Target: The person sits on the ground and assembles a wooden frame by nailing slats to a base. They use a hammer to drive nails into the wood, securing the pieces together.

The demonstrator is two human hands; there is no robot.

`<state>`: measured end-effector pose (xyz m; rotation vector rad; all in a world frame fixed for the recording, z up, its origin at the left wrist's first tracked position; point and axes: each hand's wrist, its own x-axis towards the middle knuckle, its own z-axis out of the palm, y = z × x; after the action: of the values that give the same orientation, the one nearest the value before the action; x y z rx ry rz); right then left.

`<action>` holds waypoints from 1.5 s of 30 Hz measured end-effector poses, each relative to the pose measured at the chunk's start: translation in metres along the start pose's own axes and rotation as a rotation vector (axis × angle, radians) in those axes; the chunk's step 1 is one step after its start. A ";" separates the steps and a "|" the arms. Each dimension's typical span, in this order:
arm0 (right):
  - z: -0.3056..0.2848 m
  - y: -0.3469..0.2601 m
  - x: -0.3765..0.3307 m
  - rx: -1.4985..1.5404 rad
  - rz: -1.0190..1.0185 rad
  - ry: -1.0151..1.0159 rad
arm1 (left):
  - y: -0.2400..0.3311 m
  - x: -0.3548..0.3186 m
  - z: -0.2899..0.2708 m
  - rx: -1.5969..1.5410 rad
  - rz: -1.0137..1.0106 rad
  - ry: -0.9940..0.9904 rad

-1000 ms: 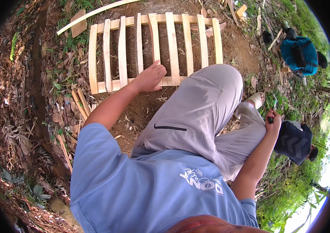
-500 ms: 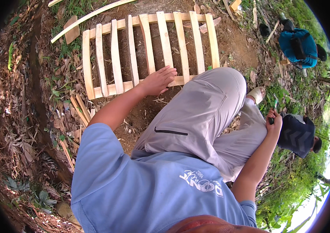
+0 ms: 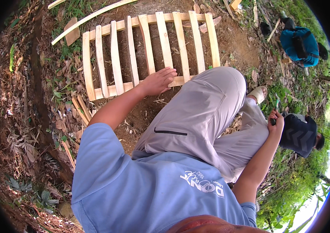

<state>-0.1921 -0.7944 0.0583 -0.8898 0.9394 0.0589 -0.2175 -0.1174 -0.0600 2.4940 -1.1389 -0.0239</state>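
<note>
A slatted wooden frame (image 3: pixel 165 42) lies on the ground in front of me, with several pale slats set across two long rails. My left hand (image 3: pixel 158 81) lies flat on the near rail beside a middle slat, fingers stretched out, holding nothing. Off to the right, next to my lower leg, my right hand (image 3: pixel 276 122) is closed round a tool (image 3: pixel 277 103) with a dark handle. A thin, light-coloured part of it sticks up above the fist; its exact kind is too small to make out.
A curved wooden strip (image 3: pixel 91 19) and a flat brown piece (image 3: pixel 72 32) lie beyond the frame's left end. Loose wood strips (image 3: pixel 80 110) are by my left arm. Two people, in a teal shirt (image 3: pixel 299 46) and a dark shirt (image 3: pixel 298 134), are at the right.
</note>
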 end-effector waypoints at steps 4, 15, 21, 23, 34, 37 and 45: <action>-0.006 -0.001 0.002 0.011 0.017 -0.022 | 0.001 0.003 -0.003 0.022 0.010 -0.009; -0.003 0.000 0.004 -0.013 0.006 -0.001 | 0.003 0.000 -0.008 -0.027 0.004 -0.016; 0.004 0.001 0.009 -0.008 0.003 -0.027 | 0.010 0.006 -0.027 -0.213 -0.003 0.164; 0.008 0.003 0.011 -0.005 -0.001 -0.037 | 0.005 0.011 -0.042 -0.241 -0.026 0.185; 0.031 0.004 0.012 -0.009 0.006 -0.065 | -0.064 -0.001 -0.096 0.058 -0.694 0.632; 0.032 0.006 0.014 0.006 -0.010 -0.031 | -0.073 0.000 -0.097 0.077 -0.628 0.567; 0.041 0.010 0.008 -0.004 -0.014 -0.045 | -0.124 -0.008 -0.100 0.017 -0.791 0.587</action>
<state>-0.1630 -0.7624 0.0575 -0.8949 0.8910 0.0687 -0.1150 -0.0038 -0.0139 2.5321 0.0964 0.4604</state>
